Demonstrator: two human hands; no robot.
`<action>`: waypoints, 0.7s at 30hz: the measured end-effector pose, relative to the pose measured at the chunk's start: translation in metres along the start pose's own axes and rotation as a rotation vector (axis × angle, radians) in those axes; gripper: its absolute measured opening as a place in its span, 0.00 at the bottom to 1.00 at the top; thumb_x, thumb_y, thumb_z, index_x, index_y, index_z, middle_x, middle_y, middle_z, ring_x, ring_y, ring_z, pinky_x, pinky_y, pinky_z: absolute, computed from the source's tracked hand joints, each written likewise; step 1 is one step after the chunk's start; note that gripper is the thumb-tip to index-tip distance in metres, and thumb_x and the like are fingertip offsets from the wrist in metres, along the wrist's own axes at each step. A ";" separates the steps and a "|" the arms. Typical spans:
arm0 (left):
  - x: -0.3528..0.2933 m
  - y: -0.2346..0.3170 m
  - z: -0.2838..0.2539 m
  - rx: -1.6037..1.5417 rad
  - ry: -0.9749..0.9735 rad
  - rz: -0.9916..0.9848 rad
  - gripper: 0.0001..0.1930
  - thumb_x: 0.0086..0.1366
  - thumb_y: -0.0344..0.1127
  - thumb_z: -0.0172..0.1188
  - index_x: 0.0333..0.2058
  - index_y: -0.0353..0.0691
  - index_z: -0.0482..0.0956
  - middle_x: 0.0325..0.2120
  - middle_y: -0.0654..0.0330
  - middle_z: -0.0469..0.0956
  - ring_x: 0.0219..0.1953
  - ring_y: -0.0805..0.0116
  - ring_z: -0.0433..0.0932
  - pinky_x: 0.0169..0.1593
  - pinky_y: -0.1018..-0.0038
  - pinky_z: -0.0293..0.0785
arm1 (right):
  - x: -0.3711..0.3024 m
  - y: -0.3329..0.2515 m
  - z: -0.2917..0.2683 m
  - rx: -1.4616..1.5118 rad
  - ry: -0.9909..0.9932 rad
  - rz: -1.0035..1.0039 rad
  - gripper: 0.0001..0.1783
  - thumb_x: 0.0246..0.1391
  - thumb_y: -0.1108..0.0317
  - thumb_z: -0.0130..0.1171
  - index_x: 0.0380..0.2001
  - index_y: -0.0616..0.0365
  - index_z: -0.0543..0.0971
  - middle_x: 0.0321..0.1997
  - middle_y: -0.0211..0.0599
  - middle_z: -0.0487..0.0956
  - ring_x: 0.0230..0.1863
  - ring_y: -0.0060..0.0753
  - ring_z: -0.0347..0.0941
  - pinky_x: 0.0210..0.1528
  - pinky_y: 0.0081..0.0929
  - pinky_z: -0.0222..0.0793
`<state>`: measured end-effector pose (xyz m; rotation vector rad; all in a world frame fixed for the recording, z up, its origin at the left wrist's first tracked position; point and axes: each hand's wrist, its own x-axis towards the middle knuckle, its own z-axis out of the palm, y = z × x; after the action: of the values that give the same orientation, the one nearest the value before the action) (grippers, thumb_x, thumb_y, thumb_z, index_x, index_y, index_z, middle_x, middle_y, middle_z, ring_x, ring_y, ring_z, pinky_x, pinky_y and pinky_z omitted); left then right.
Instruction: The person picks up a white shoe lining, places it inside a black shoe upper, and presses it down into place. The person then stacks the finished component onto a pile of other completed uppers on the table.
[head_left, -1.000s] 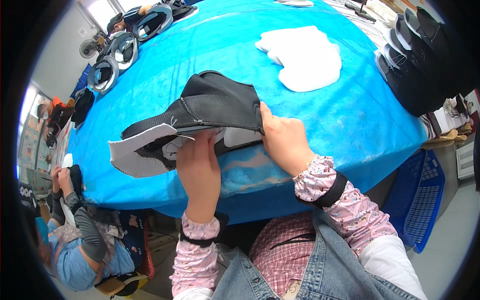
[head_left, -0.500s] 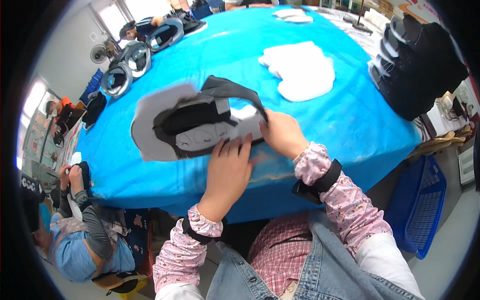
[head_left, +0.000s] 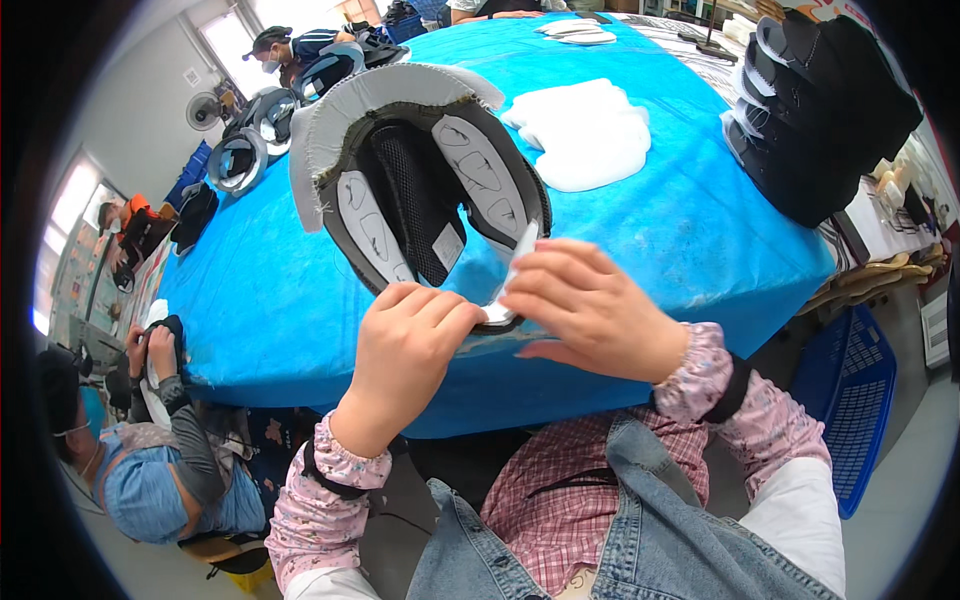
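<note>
Both hands have a closed grip on the shoe upper, pinching its near edge. Left hand holds the bottom rim, and right hand pinches a small white strip on the same rim, just beside it. That black and grey shoe upper is held up, inside facing the person, over the blue surface. Behind the shoe upper lie white foam pieces. Far right of it sits a black stack of shoe parts.
</note>
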<state>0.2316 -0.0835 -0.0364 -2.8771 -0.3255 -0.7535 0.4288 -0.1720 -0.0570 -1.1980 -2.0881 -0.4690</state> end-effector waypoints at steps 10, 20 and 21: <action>-0.005 0.009 0.011 -0.074 -0.025 0.010 0.08 0.43 0.29 0.61 0.24 0.45 0.73 0.23 0.69 0.74 0.28 0.71 0.74 0.37 0.73 0.63 | -0.016 -0.006 0.026 0.072 0.006 -0.087 0.06 0.38 0.70 0.54 0.23 0.57 0.71 0.28 0.31 0.70 0.39 0.32 0.69 0.52 0.31 0.65; -0.007 0.010 0.010 -0.011 -0.071 0.044 0.08 0.43 0.31 0.59 0.20 0.44 0.67 0.21 0.66 0.68 0.28 0.72 0.72 0.40 0.74 0.64 | -0.015 0.022 0.017 0.111 -0.138 -0.191 0.20 0.27 0.66 0.62 0.31 0.56 0.76 0.33 0.32 0.74 0.41 0.37 0.71 0.48 0.32 0.68; -0.009 0.010 0.012 0.027 -0.098 0.080 0.08 0.42 0.31 0.59 0.20 0.44 0.67 0.21 0.65 0.68 0.28 0.72 0.71 0.40 0.74 0.64 | -0.015 0.027 0.016 0.111 -0.139 -0.194 0.20 0.27 0.66 0.62 0.31 0.56 0.76 0.33 0.32 0.74 0.41 0.37 0.71 0.48 0.32 0.68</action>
<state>0.2318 -0.0921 -0.0525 -2.8880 -0.2283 -0.5923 0.4513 -0.1579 -0.0795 -0.9937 -2.3303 -0.3608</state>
